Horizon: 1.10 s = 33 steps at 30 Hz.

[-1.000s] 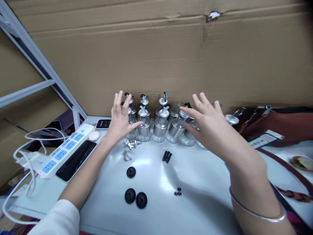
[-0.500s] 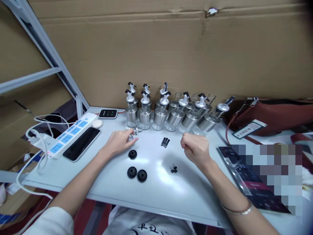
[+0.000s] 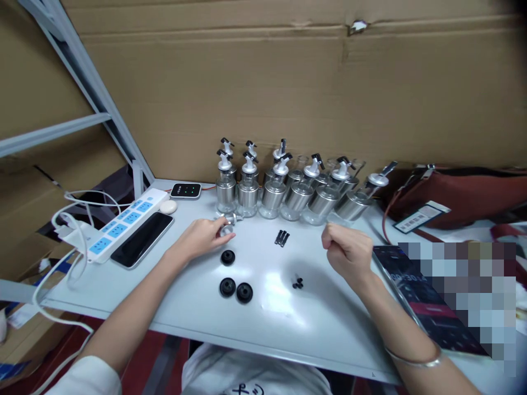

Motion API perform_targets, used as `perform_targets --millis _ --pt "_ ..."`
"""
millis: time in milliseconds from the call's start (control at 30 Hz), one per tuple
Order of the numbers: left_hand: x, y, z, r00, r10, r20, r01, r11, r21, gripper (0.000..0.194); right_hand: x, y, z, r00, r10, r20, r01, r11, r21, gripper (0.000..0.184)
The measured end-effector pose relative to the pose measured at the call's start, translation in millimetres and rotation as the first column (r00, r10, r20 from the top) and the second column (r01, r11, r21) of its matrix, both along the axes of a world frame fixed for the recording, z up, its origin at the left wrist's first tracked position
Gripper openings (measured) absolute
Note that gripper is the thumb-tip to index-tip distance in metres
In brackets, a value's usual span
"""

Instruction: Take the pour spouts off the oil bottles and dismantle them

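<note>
My left hand [image 3: 203, 236] rests low over the table, its thumb and fingers around small silver pourer tops [image 3: 230, 220] lying there. Part of these is hidden behind the fingers. My right hand [image 3: 349, 249] is closed in a fist above the table on the right, and whatever it may hold is hidden. Nearest the left hand is a round black cap [image 3: 228, 257], with two more black caps [image 3: 227, 287] closer to the front. Several thin black levers [image 3: 282, 238] lie mid-table. Small black plugs [image 3: 297, 283] sit in a little cluster left of my right forearm.
Several glass-and-steel bottles [image 3: 274, 192] stand along the back, most with pourers fitted. To the left lie a power strip [image 3: 127, 219], a phone [image 3: 142, 240] and a small black device [image 3: 186, 190]. On the right are a dark tablet [image 3: 428, 302] and a brown bag [image 3: 465, 197].
My right hand, still closed, has moved a little to the right, away from the black levers. The left hand stays at the pourer tops. The whole view has shifted slightly.
</note>
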<state>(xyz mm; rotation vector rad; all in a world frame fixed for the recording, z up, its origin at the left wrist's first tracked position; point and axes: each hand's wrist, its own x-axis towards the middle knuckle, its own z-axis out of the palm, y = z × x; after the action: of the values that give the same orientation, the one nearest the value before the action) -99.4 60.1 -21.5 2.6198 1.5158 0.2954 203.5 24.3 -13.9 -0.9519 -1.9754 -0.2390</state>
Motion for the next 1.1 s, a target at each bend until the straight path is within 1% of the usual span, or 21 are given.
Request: perform_targets --millis 133,300,467,600,800,967,1033,1067,1100 --pt "-3 -2 4.5 0.997 -0.014 0.072 0.01 0.998 0.056 0.031 0 -2 1.7 1.0 -0.014 -0.013 0.014 1.0 -0.007 0.023" --pt "-7 -2 4.7 0.992 -0.029 0.124 0.013 0.992 0.123 0.032 2 -2 2.0 0.999 -0.029 -0.032 0.028 1.0 -0.011 0.023" --pt "-4 -3 1.5 0.982 -0.104 0.155 0.077 0.982 0.172 0.029 4 -2 2.9 0.999 -0.022 -0.049 0.022 1.0 0.012 0.023" --pt "-1 -3 -2.7 0.965 -0.175 0.193 0.127 0.963 0.239 0.027 7 -3 4.1 0.998 -0.019 -0.064 0.02 1.0 0.015 0.024" --pt "8 -6 -7.3 0.905 -0.328 0.269 0.219 0.904 0.367 0.03 5 -7 6.0 0.995 0.039 -0.093 -0.039 0.999 0.0 0.026" --pt "18 -12 -9.7 0.852 -0.445 0.274 0.302 0.847 0.436 0.019 0 -9 6.1 0.989 0.111 -0.097 -0.112 0.994 -0.004 0.027" --pt "20 -14 -9.6 0.832 -0.487 0.264 0.335 0.822 0.46 0.018 -1 -9 7.9 0.988 0.13 -0.084 -0.132 0.991 -0.015 0.027" --pt "21 -15 -9.4 0.823 -0.506 0.258 0.348 0.808 0.475 0.019 -1 -9 9.6 0.989 0.134 -0.068 -0.136 0.99 -0.036 0.027" --pt "22 -16 -9.1 0.813 -0.524 0.254 0.358 0.794 0.49 0.02 -1 -9 11.9 0.991 0.129 -0.045 -0.132 0.987 -0.087 0.027"
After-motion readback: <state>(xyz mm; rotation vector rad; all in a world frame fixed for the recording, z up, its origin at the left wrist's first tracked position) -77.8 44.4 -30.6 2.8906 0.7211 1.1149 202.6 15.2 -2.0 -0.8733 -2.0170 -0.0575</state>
